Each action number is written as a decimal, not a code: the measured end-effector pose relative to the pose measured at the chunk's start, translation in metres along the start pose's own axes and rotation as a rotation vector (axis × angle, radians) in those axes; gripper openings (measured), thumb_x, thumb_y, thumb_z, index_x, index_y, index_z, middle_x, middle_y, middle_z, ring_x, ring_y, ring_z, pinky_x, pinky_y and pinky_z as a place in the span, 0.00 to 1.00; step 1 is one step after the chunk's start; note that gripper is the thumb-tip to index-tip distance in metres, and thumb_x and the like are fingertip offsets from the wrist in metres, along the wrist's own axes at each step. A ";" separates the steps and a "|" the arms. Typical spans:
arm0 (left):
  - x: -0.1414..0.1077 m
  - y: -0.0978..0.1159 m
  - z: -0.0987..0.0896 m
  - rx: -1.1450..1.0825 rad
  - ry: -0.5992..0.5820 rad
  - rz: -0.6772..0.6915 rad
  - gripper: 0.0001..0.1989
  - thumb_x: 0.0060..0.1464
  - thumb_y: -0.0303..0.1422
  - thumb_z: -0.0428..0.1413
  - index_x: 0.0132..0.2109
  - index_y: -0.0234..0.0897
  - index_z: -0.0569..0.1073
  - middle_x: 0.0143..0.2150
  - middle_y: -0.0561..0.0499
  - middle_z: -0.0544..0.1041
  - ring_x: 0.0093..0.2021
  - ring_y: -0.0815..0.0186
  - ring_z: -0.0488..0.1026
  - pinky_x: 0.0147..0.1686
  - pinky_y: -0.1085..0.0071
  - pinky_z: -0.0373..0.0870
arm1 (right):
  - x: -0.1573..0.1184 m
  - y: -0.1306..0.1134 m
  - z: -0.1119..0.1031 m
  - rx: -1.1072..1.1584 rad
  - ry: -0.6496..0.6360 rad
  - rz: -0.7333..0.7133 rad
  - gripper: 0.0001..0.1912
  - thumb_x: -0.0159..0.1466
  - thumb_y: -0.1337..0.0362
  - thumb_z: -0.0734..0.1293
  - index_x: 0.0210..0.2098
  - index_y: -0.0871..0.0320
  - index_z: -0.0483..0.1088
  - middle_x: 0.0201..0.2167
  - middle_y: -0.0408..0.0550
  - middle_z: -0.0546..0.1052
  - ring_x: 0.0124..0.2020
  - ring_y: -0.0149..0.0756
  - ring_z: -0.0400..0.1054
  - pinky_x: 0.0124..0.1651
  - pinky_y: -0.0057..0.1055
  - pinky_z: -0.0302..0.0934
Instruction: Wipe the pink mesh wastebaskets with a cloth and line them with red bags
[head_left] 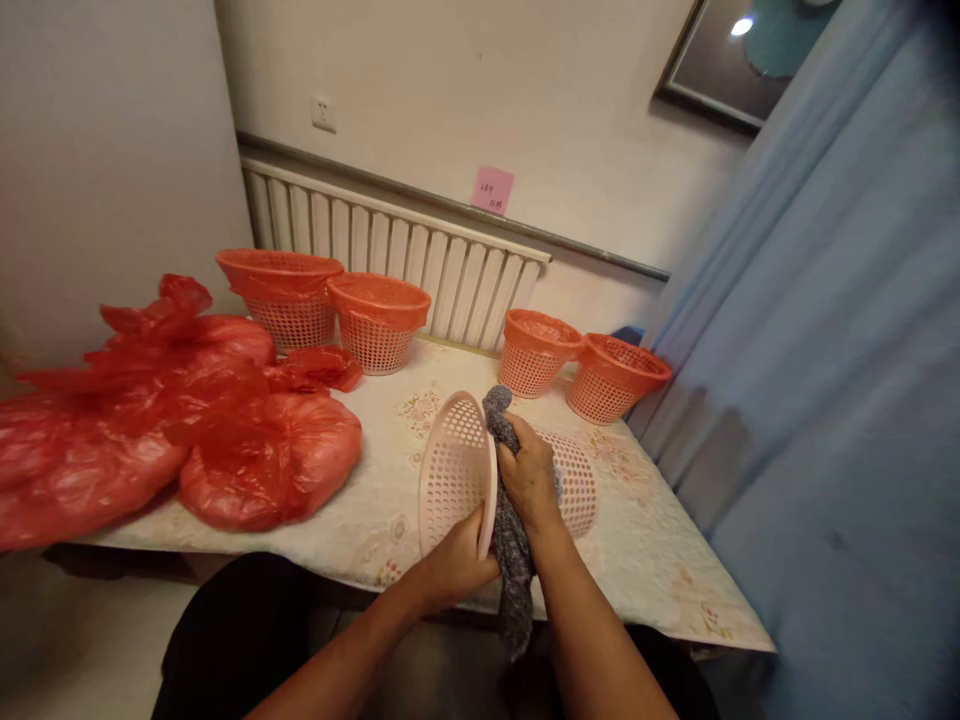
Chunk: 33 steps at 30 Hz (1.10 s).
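A pale pink perforated plastic basket (pixel 459 470) lies on its side on the table, its mouth turned to the left. My left hand (pixel 454 562) grips the near part of its rim, with the fingers inside the mouth. In my right hand (pixel 531 475) is a dark grey cloth (pixel 514 545), pressed against the outside of the basket just behind the rim. One end of the cloth hangs down past the table's front edge. The right hand's fingers are closed round the cloth and partly hidden by it.
Red tied plastic bags (pixel 270 450), filled and bulging, cover the table's left side. Two bag-lined baskets (pixel 379 325) stand at the back left, two more lined baskets (pixel 611 375) at the back right. A radiator (pixel 390 240) runs behind; a blue curtain (pixel 817 400) hangs along the right.
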<state>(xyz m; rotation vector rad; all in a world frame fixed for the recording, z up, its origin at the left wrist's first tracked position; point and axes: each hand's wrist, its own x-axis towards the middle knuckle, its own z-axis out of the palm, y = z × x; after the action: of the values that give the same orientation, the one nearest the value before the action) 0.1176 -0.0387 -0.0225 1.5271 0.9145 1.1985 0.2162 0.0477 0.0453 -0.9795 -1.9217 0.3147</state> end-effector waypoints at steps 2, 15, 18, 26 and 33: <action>0.010 0.010 0.005 -0.128 0.062 0.004 0.36 0.40 0.17 0.50 0.60 0.35 0.62 0.52 0.48 0.75 0.49 0.60 0.71 0.53 0.64 0.66 | -0.003 0.000 -0.003 -0.012 0.014 -0.009 0.24 0.55 0.73 0.59 0.50 0.56 0.70 0.48 0.47 0.76 0.48 0.38 0.69 0.52 0.32 0.59; 0.015 0.011 0.007 -0.169 0.101 -0.010 0.31 0.43 0.17 0.47 0.57 0.34 0.64 0.55 0.47 0.73 0.57 0.61 0.68 0.62 0.60 0.58 | 0.012 0.110 -0.057 -0.425 0.011 0.221 0.16 0.54 0.69 0.59 0.38 0.60 0.74 0.33 0.52 0.79 0.35 0.40 0.70 0.40 0.30 0.59; 0.015 0.010 0.002 -0.135 0.096 0.010 0.31 0.43 0.18 0.47 0.58 0.33 0.64 0.56 0.46 0.73 0.58 0.61 0.67 0.62 0.60 0.57 | -0.006 0.135 -0.073 -0.465 0.107 0.304 0.19 0.55 0.68 0.59 0.43 0.62 0.74 0.37 0.56 0.79 0.39 0.44 0.70 0.43 0.34 0.59; 0.011 0.016 -0.010 -0.037 0.020 0.005 0.28 0.48 0.21 0.48 0.58 0.32 0.65 0.57 0.45 0.73 0.58 0.59 0.67 0.62 0.61 0.57 | -0.092 0.116 -0.036 -0.358 0.457 0.265 0.25 0.59 0.67 0.57 0.55 0.63 0.67 0.54 0.59 0.72 0.55 0.47 0.65 0.56 0.44 0.58; 0.008 -0.004 -0.011 -0.030 -0.034 0.073 0.28 0.51 0.21 0.49 0.60 0.34 0.65 0.60 0.46 0.70 0.59 0.59 0.66 0.63 0.60 0.56 | -0.123 0.044 0.025 -0.179 0.360 -0.112 0.25 0.61 0.73 0.58 0.57 0.60 0.64 0.58 0.57 0.67 0.61 0.44 0.60 0.59 0.49 0.58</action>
<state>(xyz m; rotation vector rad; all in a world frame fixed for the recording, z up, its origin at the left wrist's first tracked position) 0.1085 -0.0275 -0.0237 1.5638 0.8202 1.2290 0.2486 -0.0104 -0.0694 -0.9649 -1.6838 -0.0968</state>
